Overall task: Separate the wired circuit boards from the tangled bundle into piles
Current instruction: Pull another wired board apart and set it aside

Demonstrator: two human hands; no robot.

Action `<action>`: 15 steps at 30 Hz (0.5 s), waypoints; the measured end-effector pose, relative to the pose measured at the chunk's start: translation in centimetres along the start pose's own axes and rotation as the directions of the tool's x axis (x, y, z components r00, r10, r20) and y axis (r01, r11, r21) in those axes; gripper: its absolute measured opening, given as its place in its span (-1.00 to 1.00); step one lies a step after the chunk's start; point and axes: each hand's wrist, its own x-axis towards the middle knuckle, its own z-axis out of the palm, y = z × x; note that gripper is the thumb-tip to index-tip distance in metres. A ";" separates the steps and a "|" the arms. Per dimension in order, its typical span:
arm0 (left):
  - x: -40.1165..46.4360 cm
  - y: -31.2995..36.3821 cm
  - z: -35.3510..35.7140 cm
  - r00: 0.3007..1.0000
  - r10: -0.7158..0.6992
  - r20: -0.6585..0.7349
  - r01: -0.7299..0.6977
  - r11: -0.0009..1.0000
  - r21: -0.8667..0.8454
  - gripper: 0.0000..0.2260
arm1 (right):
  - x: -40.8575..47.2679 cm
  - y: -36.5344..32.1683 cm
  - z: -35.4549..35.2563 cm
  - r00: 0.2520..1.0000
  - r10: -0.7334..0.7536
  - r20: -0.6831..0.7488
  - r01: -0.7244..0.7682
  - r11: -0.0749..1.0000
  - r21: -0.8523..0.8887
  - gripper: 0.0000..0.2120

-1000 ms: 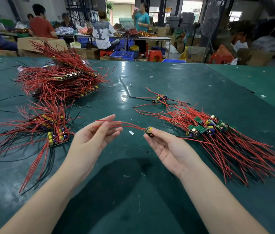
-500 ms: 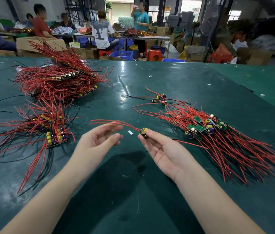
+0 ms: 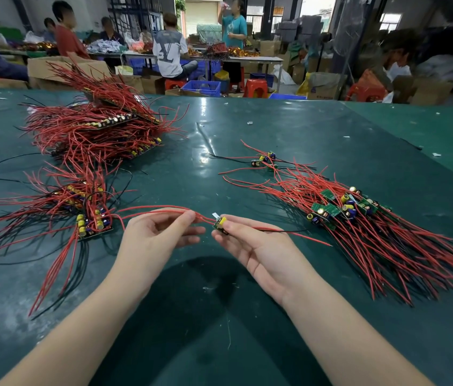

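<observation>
Two hands over green worktop. Right hand pinches small board w/ fingers; left hand pinches its red wires. Tangled bundle right; piles left, farther back.

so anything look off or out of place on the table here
Nothing looks damaged or spilled. A few boards with their wires lie loose just beyond the right bundle, apart from any pile. Small white scraps dot the table. The right hand pinches one board; the left hand holds its red wires.
</observation>
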 end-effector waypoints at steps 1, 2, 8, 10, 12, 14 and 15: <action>0.0 0.1 0.0 1.000 -0.009 0.003 0.009 1.000 -0.003 -0.91 | 0.0 0.1 0.0 1.000 -0.015 0.000 0.015 1.000 -0.017 -0.91; 0.0 0.1 0.0 1.000 -0.022 0.008 0.022 1.000 -0.009 -0.91 | 0.0 0.1 0.0 1.000 -0.025 0.000 0.025 0.999 -0.032 -0.91; -0.2 0.2 -0.1 0.994 -0.088 0.070 0.091 0.994 -0.051 -0.91 | -0.1 0.3 0.0 0.999 -0.052 0.013 0.053 0.995 -0.083 -0.90; -0.2 0.1 -0.1 0.994 -0.093 0.062 0.094 0.996 -0.007 -0.91 | -0.1 0.5 0.0 0.997 -0.075 0.017 0.077 0.991 -0.111 -0.90; -0.1 0.1 -0.1 0.994 -0.100 0.046 0.100 0.995 0.009 -0.91 | -0.2 0.5 0.0 0.994 -0.108 0.036 0.112 0.983 -0.146 -0.90; -0.1 0.1 -0.1 0.993 -0.112 0.037 0.113 0.994 -0.004 -0.90 | -0.4 0.6 0.0 0.987 -0.143 0.078 0.157 0.966 -0.208 -0.89; -0.1 0.1 -0.1 0.992 -0.122 0.034 0.122 0.992 -0.015 -0.90 | -0.5 0.6 0.0 0.982 -0.158 0.101 0.178 0.952 -0.250 -0.88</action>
